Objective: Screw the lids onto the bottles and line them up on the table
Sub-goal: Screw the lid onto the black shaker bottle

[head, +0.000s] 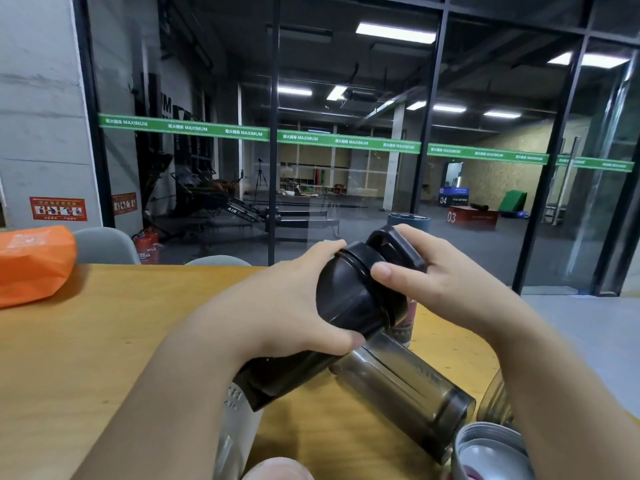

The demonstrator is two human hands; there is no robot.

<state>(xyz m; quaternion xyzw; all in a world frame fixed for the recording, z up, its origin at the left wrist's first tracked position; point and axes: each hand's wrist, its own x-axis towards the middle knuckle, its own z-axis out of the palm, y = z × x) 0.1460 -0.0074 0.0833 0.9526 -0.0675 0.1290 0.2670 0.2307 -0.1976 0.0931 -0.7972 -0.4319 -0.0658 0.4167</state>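
Both hands hold a black bottle (343,306) tilted in the air above the table (104,341), its mouth end pointing up and away, its base down toward the person. The left hand (287,306) wraps around the bottle's upper body, thumb curled under it and fingers over the far side. The right hand (440,282) grips the black lid (391,251) with a loop handle, thumb lying across the rim and fingers curled behind; the lid sits at the bottle's mouth, though whether it is threaded on cannot be told. Below them, near the table's right edge, a smoky clear bottle (405,386) lies on its side, its dark base toward the near right. A silver bottle (491,452) stands open-mouthed at the near right corner, and a white bottle (235,434) stands at the near edge, partly hidden under the black one. A red patterned can (403,323) stands behind the clear bottle. A grey-blue lid (408,220) shows past the right hand's fingers. An orange bag (34,265) rests at the far left corner.
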